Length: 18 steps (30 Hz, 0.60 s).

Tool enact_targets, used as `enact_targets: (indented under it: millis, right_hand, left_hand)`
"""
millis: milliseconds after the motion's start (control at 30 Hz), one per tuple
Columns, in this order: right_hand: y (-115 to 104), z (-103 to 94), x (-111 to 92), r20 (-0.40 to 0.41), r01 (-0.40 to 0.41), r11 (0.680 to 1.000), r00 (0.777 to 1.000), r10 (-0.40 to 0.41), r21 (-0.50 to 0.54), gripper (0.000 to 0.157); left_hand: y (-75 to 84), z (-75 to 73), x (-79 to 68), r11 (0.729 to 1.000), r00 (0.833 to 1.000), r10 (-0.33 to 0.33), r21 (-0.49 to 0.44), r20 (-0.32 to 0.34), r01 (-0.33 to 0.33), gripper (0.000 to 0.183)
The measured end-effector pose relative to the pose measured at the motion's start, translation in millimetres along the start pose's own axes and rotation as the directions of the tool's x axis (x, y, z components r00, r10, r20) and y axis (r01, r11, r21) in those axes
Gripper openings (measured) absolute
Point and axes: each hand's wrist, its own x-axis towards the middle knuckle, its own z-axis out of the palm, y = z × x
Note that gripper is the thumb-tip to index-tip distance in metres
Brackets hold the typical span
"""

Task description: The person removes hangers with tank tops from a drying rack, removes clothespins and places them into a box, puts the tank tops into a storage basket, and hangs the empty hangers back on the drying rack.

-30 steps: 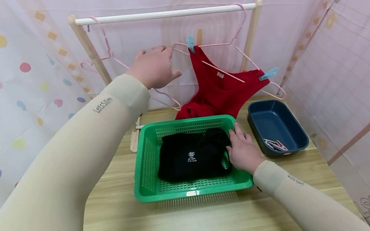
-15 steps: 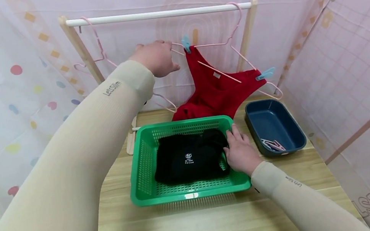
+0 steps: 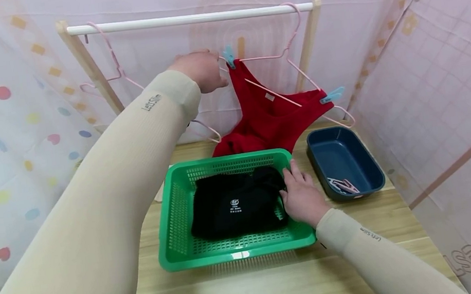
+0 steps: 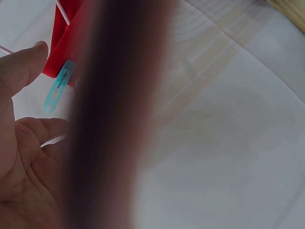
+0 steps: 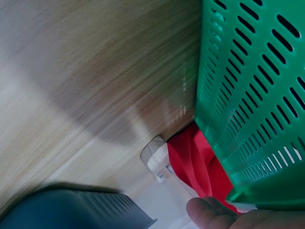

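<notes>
My left hand [image 3: 202,71] is raised below the rail, at the left end of a hanging red tank top [image 3: 264,111]. In the left wrist view its thumb and fingers are spread, with a light blue clothespin [image 4: 59,87] on the red strap beyond them. A second blue clothespin [image 3: 332,95] sits on the other strap, over a pink hanger [image 3: 303,75]. My right hand [image 3: 305,197] grips the right rim of a green basket [image 3: 233,256], thumb on the inner side and fingers over the rim. A folded black garment [image 3: 235,218] with white print lies inside the basket.
Right of the basket stands a dark blue tray [image 3: 346,153] holding several pale clothespins [image 3: 342,185]. Another pink hanger [image 3: 112,59] hangs at the left of the white rail [image 3: 189,19]. A dark blurred band crosses the left wrist view.
My left hand has moved right, closer to the clothespin on the left strap. The right hand stays at the basket rim. The head view has shifted, so the scene appears farther left.
</notes>
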Motion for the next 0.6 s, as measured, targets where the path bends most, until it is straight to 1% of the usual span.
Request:
enact_targets:
  millis: [233, 333, 600]
  right_hand:
    - [-3.7, -0.8, -4.1, -0.004, 0.008, 1.0, 1.0, -0.008, -0.003, 0.065]
    - [-5.0, -1.1, -5.7, -0.001, 0.005, 1.0, 1.0, -0.005, -0.003, 0.065]
    - [-5.8, -0.9, -9.4, -0.018, 0.012, 1.0, 1.0, -0.012, -0.007, 0.064]
  left_hand:
    - [1.9, -0.1, 3.0, 1.0, 1.0, 0.03, 0.0, -0.01, -0.03, 0.07]
    - [1.8, 0.3, 2.9, 0.999, 0.999, 0.036, -0.007, 0.002, -0.036, 0.072]
    - [0.9, 3.7, 6.4, 0.998, 0.999, 0.007, -0.055, 0.033, -0.006, 0.077]
